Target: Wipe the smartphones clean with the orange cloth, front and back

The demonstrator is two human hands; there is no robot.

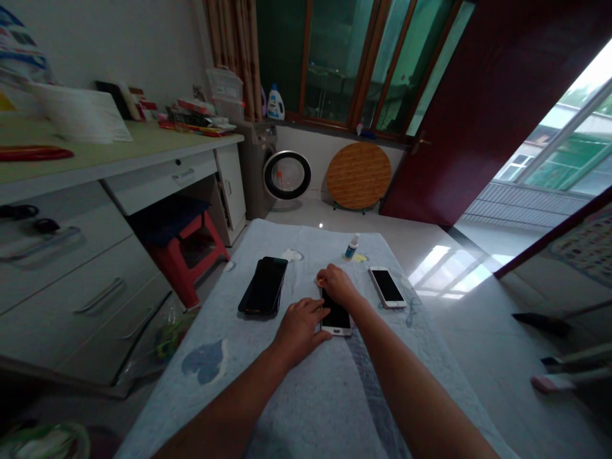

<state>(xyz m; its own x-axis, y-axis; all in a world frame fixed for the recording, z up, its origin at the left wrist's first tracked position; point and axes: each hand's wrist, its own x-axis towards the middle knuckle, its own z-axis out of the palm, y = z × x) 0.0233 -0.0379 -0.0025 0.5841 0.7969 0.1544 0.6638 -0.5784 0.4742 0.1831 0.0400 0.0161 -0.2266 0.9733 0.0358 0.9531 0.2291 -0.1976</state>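
A white-framed smartphone with a dark screen lies flat on the cloth-covered table, straight ahead. My left hand holds its left side, fingers on the edge and thumb by the lower corner. Over the phone's upper part, my right hand is closed, its fingertips pinched at the upper left corner; a small orange-pink bit shows there, too small to name. To the left sits a stack of black phones. Another white phone lies on the right. Beyond my right hand stands a small spray bottle with a blue label.
The table wears a pale blue cloth. A desk with drawers runs along the left, with a red stool partly under it. Farther off are a washing machine with its door open, a round wooden board and a dark red door.
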